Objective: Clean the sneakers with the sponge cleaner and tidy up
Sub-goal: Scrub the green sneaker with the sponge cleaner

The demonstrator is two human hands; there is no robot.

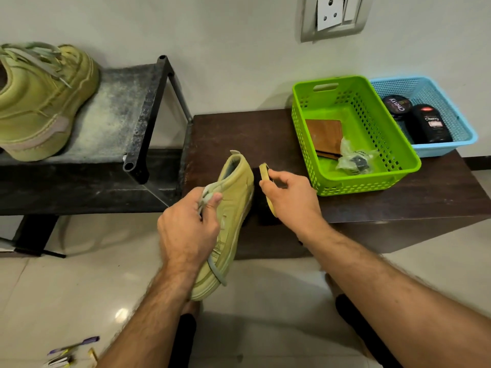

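In the head view, the left hand holds an olive green sneaker in the air, in front of the dark table. Its fingers are curled around the upper part of the shoe, and the thumb presses on the grey laces. The heel of the sneaker points up and away, the toe points down toward the person, and the sole faces to the right. One lace end hangs loose near the toe.

The right hand is just beside the sneaker, on its sole side. Its fingers pinch a thin yellow sponge cleaner, which stands on its edge between the hand and the shoe. I cannot tell if the sponge touches the sole.

The second sneaker stands on the top shelf of a black metal shoe rack at the left, well apart from the hands.

On the table, behind the right hand, there is a green plastic basket. Inside it lie a brown wallet and a small clear plastic bag with something dark in it. Touching its far side is a blue basket with a round polish tin and a black polish bottle; both carry the word "Cherry".

On the wall above is a switch plate. On the tiled floor, at the lower left, lie some small wrappers.
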